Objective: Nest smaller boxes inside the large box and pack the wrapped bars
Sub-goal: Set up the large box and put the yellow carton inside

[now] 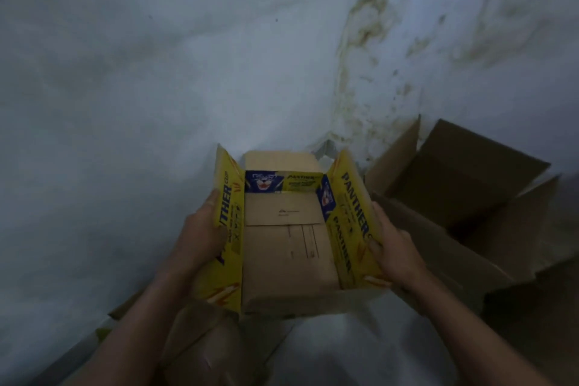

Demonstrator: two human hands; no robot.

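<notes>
The person held the yellow Panther box (283,247) with both hands, just left of the large brown carton (470,178) and nearly touching its near flap. The left hand (202,235), on the side away from the carton, gripped the box's left yellow flap with the thumb along its edge. The right hand (396,247), the one nearer the carton, had its fingers curled over the right flap. The Panther box was open-topped with its flaps splayed, and nothing could be seen inside it. Its long axis ran from the person toward the stained wall (188,72).

The carton stood with its mouth open and its flaps up, turned at an angle to the held box. Nesting would likely call for a carry to the right, led by the right hand, with a twist to line up the long sides and the flaps folded in. A blurred brown shape (203,341) lay well left of the carton, and it was unclear whether it held the wrapped bars.
</notes>
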